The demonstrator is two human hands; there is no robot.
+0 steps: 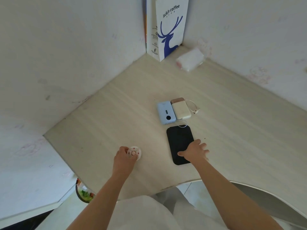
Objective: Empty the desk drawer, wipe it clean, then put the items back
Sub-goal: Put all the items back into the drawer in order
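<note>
From the head camera, a pale wood-grain desk [116,113] fills the middle of the scene, tucked into a corner of white walls [66,47] that carry faint pinkish marks. The left hand [123,156] sits near the front left of the desk, its fingers curled round a small round white container [135,152] with a pink patterned top, which stands on the desk surface. The right hand [195,151] lies with fingers spread and fairly straight on the near right corner of a flat black rectangular pad [179,143]; the pad's long axis runs from near to far, leaning slightly left at its far end. Just beyond the pad lie two power banks side by side and touching, a light blue one [166,112] on the left and a cream one [181,108] with a tan far end on the right, both with their long axes running near to far (much the same heading as the pad). A thin white cable [192,107] loops off the right of the cream bank, and another strand reaches the pad's far edge. In the far corner stands an upright white paper bag [169,27] printed with a blue deer and "luckin coffee", and just right of it lies a soft pack of tissues [191,59] against the wall. The drawer itself cannot be made out.
</note>
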